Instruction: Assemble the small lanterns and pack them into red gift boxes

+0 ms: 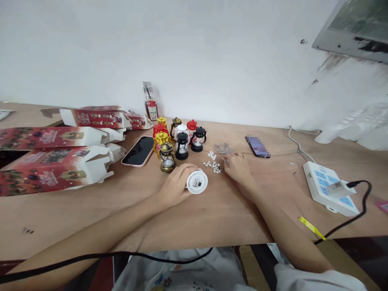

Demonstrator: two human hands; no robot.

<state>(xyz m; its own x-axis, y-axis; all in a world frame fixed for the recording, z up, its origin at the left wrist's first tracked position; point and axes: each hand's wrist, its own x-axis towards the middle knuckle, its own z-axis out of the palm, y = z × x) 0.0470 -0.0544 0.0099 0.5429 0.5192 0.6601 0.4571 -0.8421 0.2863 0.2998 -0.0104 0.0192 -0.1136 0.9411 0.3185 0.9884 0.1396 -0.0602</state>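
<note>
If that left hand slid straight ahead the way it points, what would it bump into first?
Probably the small round discs lying just ahead of the left hand, which holds a white piece; its height above them is hard to judge.

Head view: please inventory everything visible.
lanterns: nine, mixed colours, centre
round piece: one, white, before lanterns
discs: many, silvery, right of lanterns
slips: several, white, behind discs
wiry pieces: several, silvery, behind slips
phones: two, dark and purplish, flanking lanterns
cartons: several, mostly red, left
bottle: one, red-labelled, against wall
panel: one, grey, upper right
power strip with charger: one each, white, right
cables: several, black, white, front and right
tag: one, yellow, front right
table: one, brown, underneath
left hand: one, holding round piece
right hand: one, beside discs
</note>
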